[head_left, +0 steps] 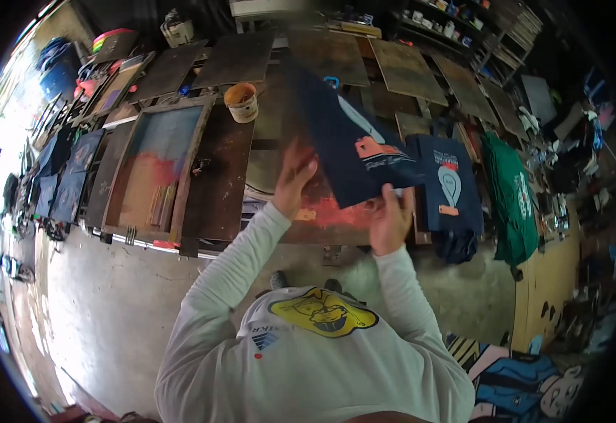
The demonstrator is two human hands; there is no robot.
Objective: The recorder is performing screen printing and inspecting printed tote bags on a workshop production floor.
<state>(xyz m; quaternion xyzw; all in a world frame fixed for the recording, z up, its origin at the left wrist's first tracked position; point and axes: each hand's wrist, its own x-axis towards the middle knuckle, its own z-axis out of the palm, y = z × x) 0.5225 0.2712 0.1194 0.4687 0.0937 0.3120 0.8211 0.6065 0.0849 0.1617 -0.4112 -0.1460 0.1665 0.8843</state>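
Note:
A navy cloth piece (350, 137) with a white and orange print hangs raised in front of me, its upper part blurred by motion. My right hand (390, 218) pinches its lower edge near a corner. Just off the cloth's left side is my left hand (294, 180), thumb and fingers apart, its fingertips smeared by motion. Under the cloth lies a dark board (325, 225) stained with red-orange paint. To the right, a pile of folded navy printed cloth (451, 187) rests on the table, one part drooping over the front edge.
A wood-framed printing screen (194, 162) with red and blue stains lies at the left. A paint-smeared tub (242, 103) stands on the boards. Green printed cloth (512, 194) drapes over the right side. Flat dark boards (234, 60) line the back; shelves (449, 28) hold containers.

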